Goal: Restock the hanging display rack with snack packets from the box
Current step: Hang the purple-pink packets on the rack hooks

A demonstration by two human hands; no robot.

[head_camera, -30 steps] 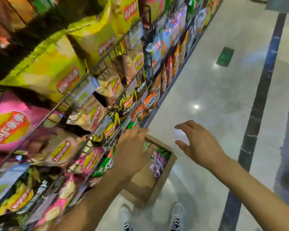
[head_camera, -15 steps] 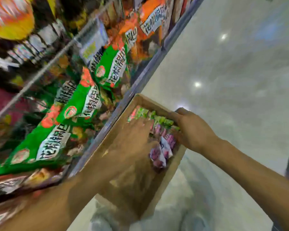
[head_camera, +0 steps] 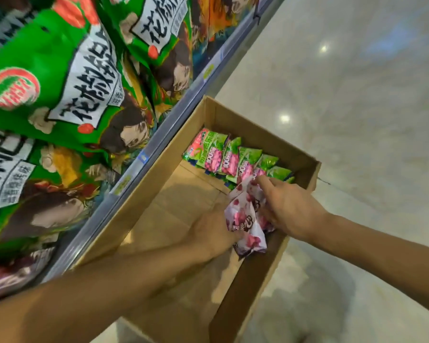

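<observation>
An open cardboard box [head_camera: 156, 186] stands on the floor against the shelf base. At its far end several green and pink snack packets [head_camera: 223, 157] stand in a row. Both my hands are inside the box. My left hand [head_camera: 212, 231] holds a bunch of white and pink packets [head_camera: 247, 219] from the left side. My right hand [head_camera: 289, 206] grips the same bunch from the right, its fingers curled over the top edge. Much of the bunch is hidden between the hands.
Large green snack bags [head_camera: 57, 78] hang on the rack at the left, above a metal shelf rail [head_camera: 139, 167] with price tags. Glossy pale floor [head_camera: 357, 107] spreads to the right of the box.
The view has dropped from the rack down to the box. Both hands went into the box and closed round a bunch of white and pink packets, lifting it slightly.
</observation>
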